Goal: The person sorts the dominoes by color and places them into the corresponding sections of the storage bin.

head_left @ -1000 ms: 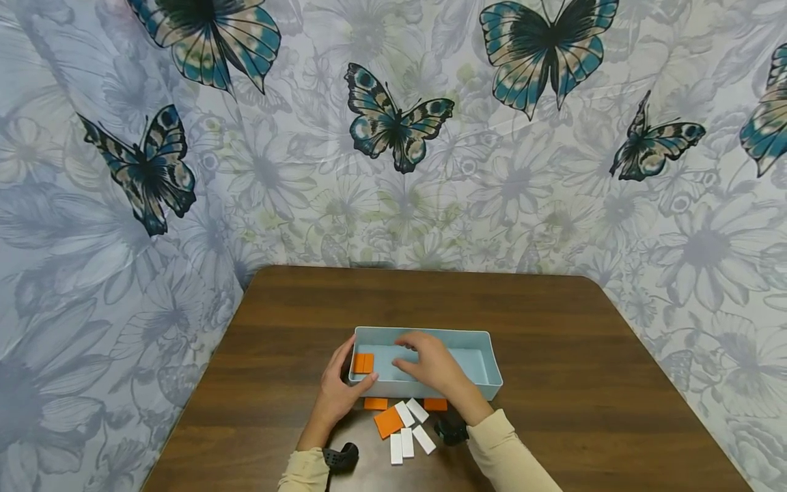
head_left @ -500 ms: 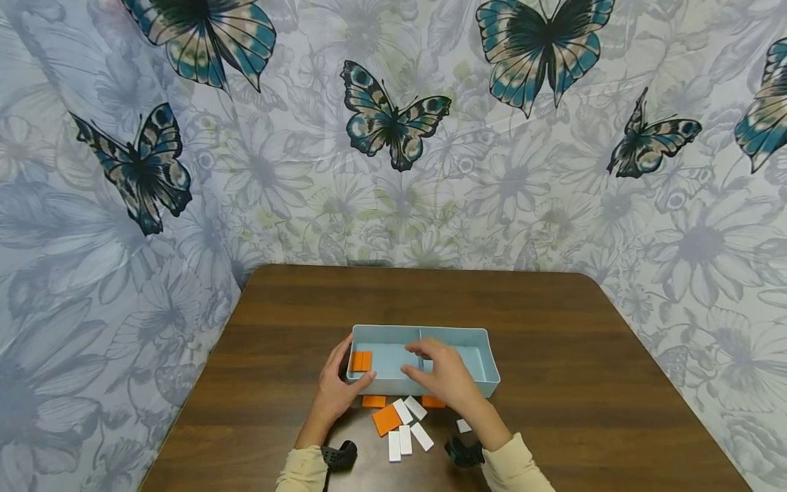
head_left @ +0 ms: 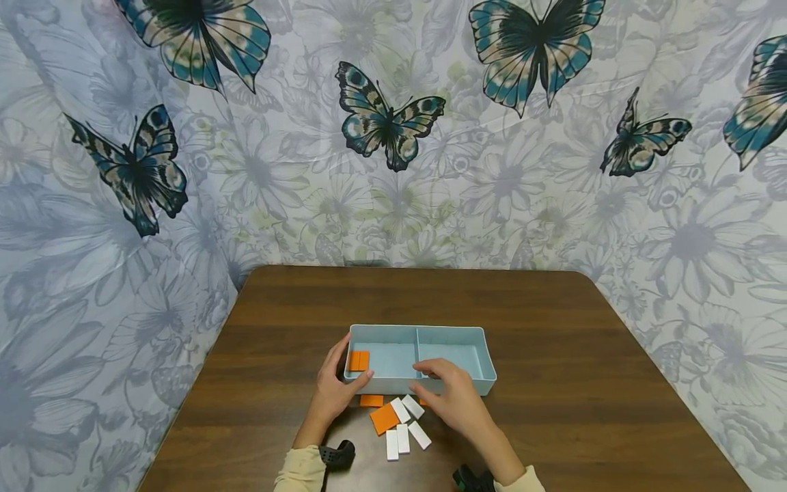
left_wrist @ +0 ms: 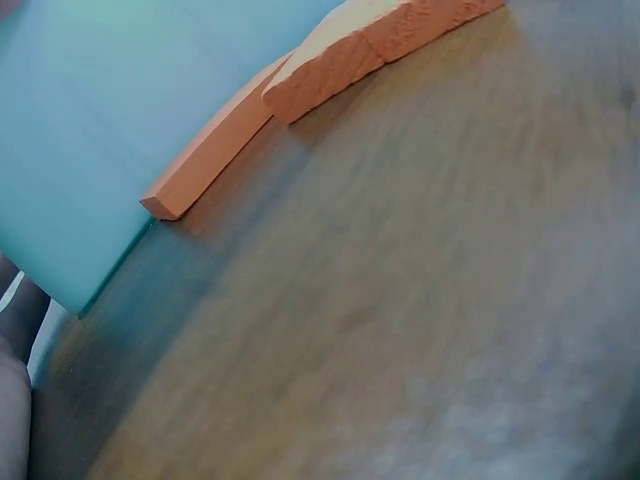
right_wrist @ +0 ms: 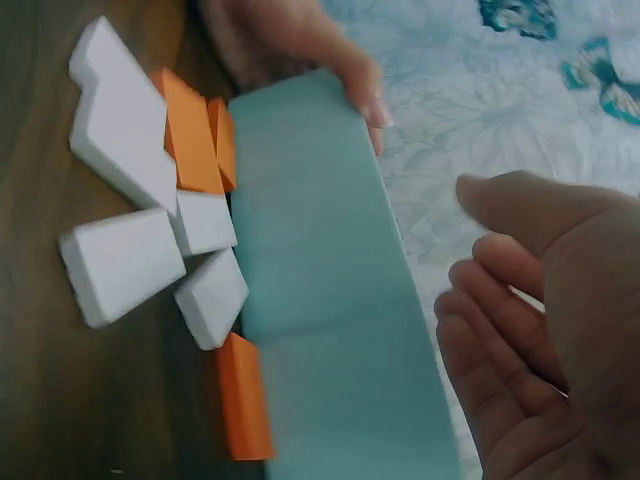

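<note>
A light blue two-compartment box stands on the table. My left hand grips its left end, fingers along the outer side and thumb at the front rim. Inside the left compartment, orange blocks lie against the left wall. My right hand hovers at the front rim near the divider, thumb and fingers apart, nothing between them. In front of the box lie several white blocks and a few orange blocks; the right hand partly hides one orange block, which the right wrist view shows by the wall.
The brown wooden table extends around the box. Behind it hangs a floral cloth with butterflies. A black wrist device sits on the left wrist and another on the right.
My right hand has drawn back from over the inside of the box towards its front rim, bringing the divider into full view. The left hand keeps its grip on the box.
</note>
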### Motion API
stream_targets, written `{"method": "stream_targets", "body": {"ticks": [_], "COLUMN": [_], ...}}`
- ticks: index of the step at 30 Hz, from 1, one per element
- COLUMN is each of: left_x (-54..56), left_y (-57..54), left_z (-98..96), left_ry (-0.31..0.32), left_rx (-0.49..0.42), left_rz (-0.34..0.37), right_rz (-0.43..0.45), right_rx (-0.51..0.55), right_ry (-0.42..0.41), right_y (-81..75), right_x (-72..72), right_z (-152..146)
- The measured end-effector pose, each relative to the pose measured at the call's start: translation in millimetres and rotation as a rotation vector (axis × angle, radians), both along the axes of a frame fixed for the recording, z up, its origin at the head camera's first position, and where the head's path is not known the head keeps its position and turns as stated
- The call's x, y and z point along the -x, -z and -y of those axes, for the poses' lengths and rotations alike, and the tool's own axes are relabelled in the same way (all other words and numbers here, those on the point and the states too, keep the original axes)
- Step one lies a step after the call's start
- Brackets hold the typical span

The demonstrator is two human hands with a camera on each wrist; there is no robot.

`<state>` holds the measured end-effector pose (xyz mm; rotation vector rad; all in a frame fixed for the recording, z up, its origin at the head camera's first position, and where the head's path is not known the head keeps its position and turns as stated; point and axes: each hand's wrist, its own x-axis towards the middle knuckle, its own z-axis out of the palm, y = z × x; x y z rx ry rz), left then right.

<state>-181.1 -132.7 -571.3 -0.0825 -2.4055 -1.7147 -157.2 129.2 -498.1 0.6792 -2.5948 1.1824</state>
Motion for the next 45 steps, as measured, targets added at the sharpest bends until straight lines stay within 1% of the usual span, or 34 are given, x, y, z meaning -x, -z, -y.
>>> {"method": "stream_targets", "body": {"ticks": [4,6,12,17,21,25,30,34,40,45], "left_x": [1.7,2.0,1.3,0.9,0.7,0.4,0.5,0.3,1.0,0.6], "left_y": [0.8,1.0,1.5,1.8,2.0,2.0,1.5,1.1,0.6,1.0], "left_z": [1.3,1.5,1.4,1.1,1.0,0.9,0.6,0.5,0.8,0.9], "left_ry": [0.004,0.004,-0.002,-0.001,0.001,0.005,0.007,0.009,0.007,0.010], "left_rx": [-0.001,-0.002,0.001,0.003,0.002,0.000,-0.002,-0.004,-0.004,-0.002], "left_rz": [0.002,0.002,0.003,0.007,0.004,0.001,0.004,0.005,-0.004,-0.005], "right_rz": [0.021,0.003,-0.033,-0.023,0.001,0.014,-0.011,-0.034,-0.009,-0.008], "right_rx": [0.081,0.093,0.050,0.023,-0.007,-0.068,-0.099,-0.121,-0.155,-0.180], "right_ry": [-0.014,-0.020,-0.025,0.001,0.043,0.092,0.110,0.103,0.086,0.068], "right_y": [10.2,15.0,28.9,38.1,45.4,51.6,55.7,57.1,56.0,54.5], "right_x": [-4.7,-6.4,-12.7,-18.3,-20.1,-20.7,-21.3,-23.1,-27.8,-33.0], "right_z": [-8.2,-11.6,-18.7,-23.2,-26.2,-28.7,-31.3,-33.5,-35.7,-35.9]}}
